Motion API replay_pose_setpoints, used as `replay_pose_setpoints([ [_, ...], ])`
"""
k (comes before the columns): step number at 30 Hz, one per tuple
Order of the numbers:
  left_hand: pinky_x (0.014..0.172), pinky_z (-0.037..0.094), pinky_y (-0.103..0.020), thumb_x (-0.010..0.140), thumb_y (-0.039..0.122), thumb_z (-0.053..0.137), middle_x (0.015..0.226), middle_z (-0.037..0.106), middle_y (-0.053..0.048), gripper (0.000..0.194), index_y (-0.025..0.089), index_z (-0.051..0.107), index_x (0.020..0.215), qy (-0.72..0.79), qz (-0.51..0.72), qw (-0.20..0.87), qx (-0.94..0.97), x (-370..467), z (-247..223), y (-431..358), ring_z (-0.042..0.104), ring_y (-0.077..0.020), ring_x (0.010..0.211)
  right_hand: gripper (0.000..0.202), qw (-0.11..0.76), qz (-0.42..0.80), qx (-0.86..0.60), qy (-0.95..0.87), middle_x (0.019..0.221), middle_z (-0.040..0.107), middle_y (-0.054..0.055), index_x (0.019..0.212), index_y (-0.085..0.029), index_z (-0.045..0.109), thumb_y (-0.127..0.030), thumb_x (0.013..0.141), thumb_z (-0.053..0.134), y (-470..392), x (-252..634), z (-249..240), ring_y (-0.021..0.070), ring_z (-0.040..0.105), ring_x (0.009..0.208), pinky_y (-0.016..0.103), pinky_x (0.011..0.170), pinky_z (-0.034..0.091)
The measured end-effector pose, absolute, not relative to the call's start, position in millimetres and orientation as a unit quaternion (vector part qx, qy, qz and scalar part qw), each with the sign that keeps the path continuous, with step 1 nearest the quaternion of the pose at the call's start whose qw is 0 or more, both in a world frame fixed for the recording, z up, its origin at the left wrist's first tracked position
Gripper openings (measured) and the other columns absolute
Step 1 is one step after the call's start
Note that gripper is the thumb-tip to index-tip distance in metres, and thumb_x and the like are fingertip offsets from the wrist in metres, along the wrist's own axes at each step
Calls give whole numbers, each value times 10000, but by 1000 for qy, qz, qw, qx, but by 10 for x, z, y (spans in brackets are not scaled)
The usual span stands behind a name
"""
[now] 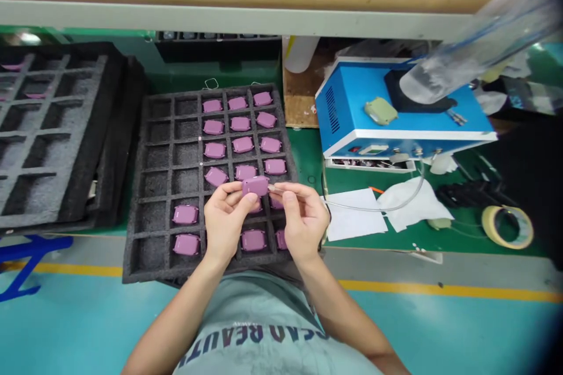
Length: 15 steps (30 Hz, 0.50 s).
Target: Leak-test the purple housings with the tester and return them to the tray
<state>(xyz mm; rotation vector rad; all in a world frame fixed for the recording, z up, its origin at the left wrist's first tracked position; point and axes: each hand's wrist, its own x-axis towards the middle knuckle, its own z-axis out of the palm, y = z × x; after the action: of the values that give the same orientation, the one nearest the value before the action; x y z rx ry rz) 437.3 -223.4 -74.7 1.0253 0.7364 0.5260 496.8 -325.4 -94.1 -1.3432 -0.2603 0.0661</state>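
Note:
My left hand (225, 214) is closed around a purple watch case (255, 186), lifted above the foam tray (153, 179). In my right hand (307, 217) is a slim nozzle (276, 188), its tip against or very near the right edge of that case. A clear tube (373, 208) runs from the right hand toward the blue machine (365, 82). More purple cases (215, 149) sit in the tray's compartments, several in the right columns and two (186, 214) lower left. My hands hide some of the compartments below them.
Stacked foam trays (53, 135) stand at the left. On the blue machine are an olive-green case (380, 111) and a clear cylinder (440, 79). White paper (355, 215), crumpled tissue (416, 202) and a tape roll (507, 227) lie to the right. A shelf edge (246, 17) spans overhead.

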Motion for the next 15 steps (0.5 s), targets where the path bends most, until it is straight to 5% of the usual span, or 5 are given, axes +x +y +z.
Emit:
replay_pose_setpoints([
  [15, 703, 639, -236, 718, 257, 875, 908, 789, -39, 337, 168, 658, 961, 318, 252, 771, 491, 4356, -818, -2237, 748, -145, 786, 122, 767, 35, -631, -111, 978, 750, 53, 994, -192, 696, -292, 960, 634, -3268, 4963, -952, 176, 760, 889, 335, 825, 666],
])
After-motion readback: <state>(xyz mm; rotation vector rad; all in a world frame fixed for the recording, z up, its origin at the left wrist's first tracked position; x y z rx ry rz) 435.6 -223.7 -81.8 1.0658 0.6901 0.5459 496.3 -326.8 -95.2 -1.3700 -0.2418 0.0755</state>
